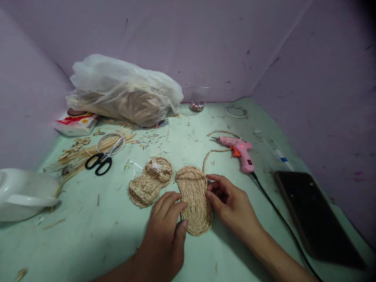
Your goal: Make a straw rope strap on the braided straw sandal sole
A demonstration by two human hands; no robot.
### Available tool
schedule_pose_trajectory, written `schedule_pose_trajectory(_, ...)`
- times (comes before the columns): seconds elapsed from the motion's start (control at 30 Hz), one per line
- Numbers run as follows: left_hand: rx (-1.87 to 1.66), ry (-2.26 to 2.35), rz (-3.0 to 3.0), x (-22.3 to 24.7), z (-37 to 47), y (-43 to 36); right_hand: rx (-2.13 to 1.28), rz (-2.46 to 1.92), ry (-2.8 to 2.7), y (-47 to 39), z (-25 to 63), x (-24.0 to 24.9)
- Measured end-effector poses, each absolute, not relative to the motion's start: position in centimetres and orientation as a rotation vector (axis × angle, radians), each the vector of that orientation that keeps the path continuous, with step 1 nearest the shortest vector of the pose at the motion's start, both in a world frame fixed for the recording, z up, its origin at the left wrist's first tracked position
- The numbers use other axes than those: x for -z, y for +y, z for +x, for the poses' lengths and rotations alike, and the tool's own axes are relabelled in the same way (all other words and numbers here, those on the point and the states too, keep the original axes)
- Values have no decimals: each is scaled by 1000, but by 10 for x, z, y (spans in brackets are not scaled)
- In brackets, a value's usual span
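Note:
A small woven straw slipper (195,207) lies flat on the table, with a band across its upper part. From its top right edge runs a braided straw cord (207,156), curving up toward the glue gun. My left hand (166,231) rests along the slipper's left edge, fingers stretched and apart. At the right edge my right hand (230,199) holds the slipper by its side near the band, thumb and index finger on it and the other fingers curled. A second woven slipper (151,182), decorated with white beads, lies to the left.
A pink glue gun (239,150) with a lit red light lies right, its black cable (276,209) trailing forward beside a dark phone (314,215). Left are scissors (102,156), tape rings, straw strips and a white jug (26,194). Behind stand a plastic bag (126,90) and bead cup (199,98).

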State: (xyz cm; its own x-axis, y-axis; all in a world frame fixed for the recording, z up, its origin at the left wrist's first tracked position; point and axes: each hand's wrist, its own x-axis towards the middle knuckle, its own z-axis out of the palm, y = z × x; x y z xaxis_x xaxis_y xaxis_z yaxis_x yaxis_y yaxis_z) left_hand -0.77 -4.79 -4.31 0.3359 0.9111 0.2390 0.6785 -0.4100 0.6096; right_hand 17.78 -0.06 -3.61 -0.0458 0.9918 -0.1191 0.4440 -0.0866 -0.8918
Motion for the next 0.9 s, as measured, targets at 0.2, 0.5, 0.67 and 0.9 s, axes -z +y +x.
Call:
schedule_pose_trajectory(0.2, -774, 1418, 2205, 45, -8, -49, -1101, -1573, -1539, 0, 178, 37)
schedule_pose_trajectory(0.5, -797, 1420, 2252, 50, -11, -48, -469, -1666, -1719, 38, 212, 18)
schedule_pose_trajectory(0.67, -800, 1412, 2253, 51, -12, -50, -85, -1554, -2344, 77, 207, 9)
schedule_pose_trajectory(0.9, -853, 1371, 2230, 43, -10, -47, 49, -1593, -2695, 96, 200, 17)
